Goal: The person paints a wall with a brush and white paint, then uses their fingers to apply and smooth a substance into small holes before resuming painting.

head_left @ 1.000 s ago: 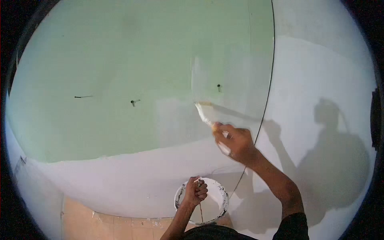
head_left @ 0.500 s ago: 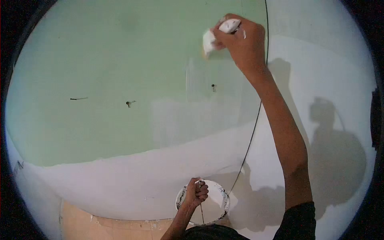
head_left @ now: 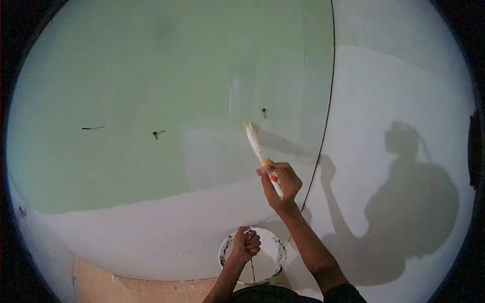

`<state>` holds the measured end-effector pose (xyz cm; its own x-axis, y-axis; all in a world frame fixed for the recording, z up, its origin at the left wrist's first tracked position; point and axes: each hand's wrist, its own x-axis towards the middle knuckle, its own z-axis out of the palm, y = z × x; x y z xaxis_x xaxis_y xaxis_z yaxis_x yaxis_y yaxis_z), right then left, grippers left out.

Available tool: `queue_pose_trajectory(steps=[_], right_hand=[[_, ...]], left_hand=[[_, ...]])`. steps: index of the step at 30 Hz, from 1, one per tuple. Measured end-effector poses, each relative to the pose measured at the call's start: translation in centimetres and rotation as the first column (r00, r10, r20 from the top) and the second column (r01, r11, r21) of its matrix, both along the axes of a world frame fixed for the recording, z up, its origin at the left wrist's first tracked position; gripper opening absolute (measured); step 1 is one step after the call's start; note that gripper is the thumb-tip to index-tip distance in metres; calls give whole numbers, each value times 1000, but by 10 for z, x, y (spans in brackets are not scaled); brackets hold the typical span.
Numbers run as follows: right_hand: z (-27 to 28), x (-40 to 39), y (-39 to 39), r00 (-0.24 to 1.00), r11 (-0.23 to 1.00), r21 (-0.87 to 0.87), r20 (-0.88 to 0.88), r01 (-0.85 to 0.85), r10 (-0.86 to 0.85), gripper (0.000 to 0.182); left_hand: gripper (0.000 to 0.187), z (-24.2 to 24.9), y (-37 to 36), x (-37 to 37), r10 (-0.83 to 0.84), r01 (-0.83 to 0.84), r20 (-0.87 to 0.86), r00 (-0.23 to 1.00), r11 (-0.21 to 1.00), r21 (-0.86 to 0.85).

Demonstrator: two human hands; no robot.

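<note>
My right hand is closed around the handle of a paintbrush. White paint covers much of the brush, and its yellowish tip points up against the green wall, just below a nail; whether the bristles touch cannot be told. Low in the view, my left hand forms a fist around the wire handle of a bucket. The bucket holds whitish paint, and its rim is spattered with dark and white marks. A whitened patch lies left of the brush.
Nails stick out of the green area. A dark cable runs down the corner to a white side wall, where my shadow falls. White paint covers the wall's lower band; a tiled floor shows below.
My right hand has come down and slightly left with the paintbrush, from high on the wall to just above the bucket. My left hand still grips the bucket's handle.
</note>
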<state>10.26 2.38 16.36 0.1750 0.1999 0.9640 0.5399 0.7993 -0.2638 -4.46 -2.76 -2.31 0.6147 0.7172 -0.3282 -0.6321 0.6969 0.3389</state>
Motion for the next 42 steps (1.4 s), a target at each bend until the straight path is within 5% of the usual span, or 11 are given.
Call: queue_pose_trajectory(steps=[4,8,14,19,23,25,32,36,38,41,42], right_hand=[[-6,23,-20,991,980,-153,5,-129,132,18],[-13,44,-42,886,844,-343,-368,-413,284,14],[-3,51,-59,706,755,-318,-659,-574,259,5],[31,64,-52,841,755,-506,-530,-417,109,9],[70,70,-25,854,817,-452,-513,-357,89,8],[105,72,-19,932,848,-460,-348,-264,102,6],[190,72,11,902,914,-7,-166,-406,399,7],[201,64,-1,922,918,186,-107,-349,373,9],[185,68,16,980,906,387,-32,-171,198,12],[139,68,30,975,938,305,92,164,-200,18],[119,68,44,960,909,386,158,157,-233,21]], left_hand=[[34,10,-2,2,34,-34,-66,997,999,9],[32,5,-2,-1,16,-16,-5,1000,1000,22],[31,28,-7,2,61,-62,-59,996,998,-10],[33,21,-2,1,21,-21,-17,1000,1000,2],[31,21,-3,2,47,-47,-79,996,999,7],[31,23,-2,3,50,-51,-81,995,999,-3],[31,15,2,0,11,-11,6,1000,1000,9],[32,13,2,0,12,-12,-3,1000,1000,-4],[31,14,1,0,12,-12,-6,1000,1000,-13],[31,11,1,0,11,-10,1,1000,999,-34],[31,9,1,-1,5,-4,11,1000,999,-45]])
